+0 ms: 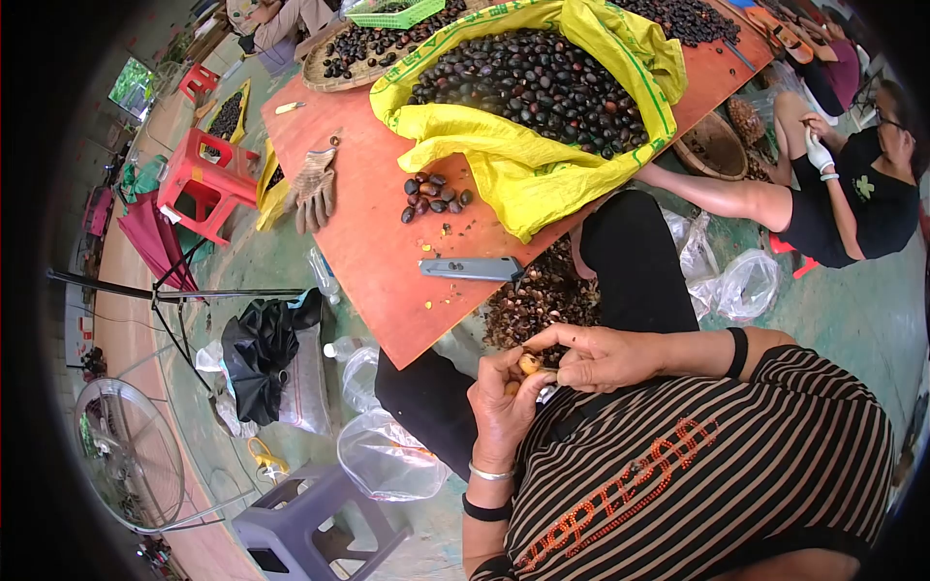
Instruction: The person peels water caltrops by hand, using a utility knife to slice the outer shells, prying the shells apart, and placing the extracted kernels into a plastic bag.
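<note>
My left hand, wearing a silver bracelet, is closed around a pale yellow peeled nut. A second yellowish piece shows lower among its fingers. My right hand meets it, fingers pinched together against the nut; whatever lies between its thumb and fingers is too small to make out. Both hands are over my lap. On the red board table in front lie a small pile of dark brown nuts and a grey flat tool. A yellow sack full of dark nuts stands beyond them.
Brown shells cover the floor between my knees. A work glove and a small knife lie at the table's left edge. Red stools, a grey stool and a fan stand left. A person sits right.
</note>
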Tool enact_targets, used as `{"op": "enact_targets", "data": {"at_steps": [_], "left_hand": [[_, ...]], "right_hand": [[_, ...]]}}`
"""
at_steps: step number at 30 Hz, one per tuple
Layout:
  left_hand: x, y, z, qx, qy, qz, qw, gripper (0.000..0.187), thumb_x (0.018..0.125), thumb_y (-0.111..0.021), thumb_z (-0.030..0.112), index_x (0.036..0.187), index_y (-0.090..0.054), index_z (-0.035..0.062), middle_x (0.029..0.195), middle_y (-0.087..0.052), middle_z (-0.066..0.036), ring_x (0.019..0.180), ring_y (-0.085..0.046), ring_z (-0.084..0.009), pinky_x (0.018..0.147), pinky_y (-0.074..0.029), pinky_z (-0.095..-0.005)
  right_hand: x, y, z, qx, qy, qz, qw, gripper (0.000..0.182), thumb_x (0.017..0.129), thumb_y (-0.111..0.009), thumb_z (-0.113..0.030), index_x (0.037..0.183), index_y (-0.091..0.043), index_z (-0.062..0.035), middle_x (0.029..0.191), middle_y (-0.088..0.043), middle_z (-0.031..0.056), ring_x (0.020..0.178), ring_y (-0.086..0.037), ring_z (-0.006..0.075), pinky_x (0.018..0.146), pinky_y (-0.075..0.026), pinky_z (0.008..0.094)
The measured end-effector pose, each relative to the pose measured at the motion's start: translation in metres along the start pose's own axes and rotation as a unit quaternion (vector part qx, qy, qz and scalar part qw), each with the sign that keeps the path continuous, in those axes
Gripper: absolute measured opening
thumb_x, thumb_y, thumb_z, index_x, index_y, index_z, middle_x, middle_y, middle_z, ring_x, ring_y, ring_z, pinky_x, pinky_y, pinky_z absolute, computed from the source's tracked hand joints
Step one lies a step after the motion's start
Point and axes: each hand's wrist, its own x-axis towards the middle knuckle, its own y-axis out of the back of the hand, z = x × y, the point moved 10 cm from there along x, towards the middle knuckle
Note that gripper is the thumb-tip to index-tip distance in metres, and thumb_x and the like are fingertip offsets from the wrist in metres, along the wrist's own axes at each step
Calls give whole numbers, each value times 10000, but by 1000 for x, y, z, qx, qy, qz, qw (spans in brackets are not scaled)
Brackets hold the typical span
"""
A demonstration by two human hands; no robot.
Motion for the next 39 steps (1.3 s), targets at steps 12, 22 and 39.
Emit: {"op": "enact_targets", "data": {"at_steps": [12,22,39], "left_hand": [[-2,-6,-10,-44,29,-14,999,270,822,-654,3,1002,-453,-4,770,-570,-39,610,-500,-47,537,-432,-176],[5,-14,-11,-56,53,1,997,180,940,-476,104,1069,-439,-14,760,-567,-47,589,-508,-58,492,-393,-167],[-11,-2,-78,-468,308,88,823,346,971,-375,405,1015,-486,80,803,-538,-90,572,-427,-117,460,-319,-195]], "right_hand": [[3,7,9,26,-37,-27,999,534,937,-515,-286,1368,-284,-74,639,-354,-53,546,-345,33,468,-300,169],[7,27,-10,-219,143,100,960,441,936,-456,-151,1359,-363,-65,733,-505,-13,639,-446,23,565,-390,186],[15,28,-24,-385,116,151,903,385,883,-541,-146,1243,-484,-21,920,-641,140,815,-632,196,722,-495,319]]}}
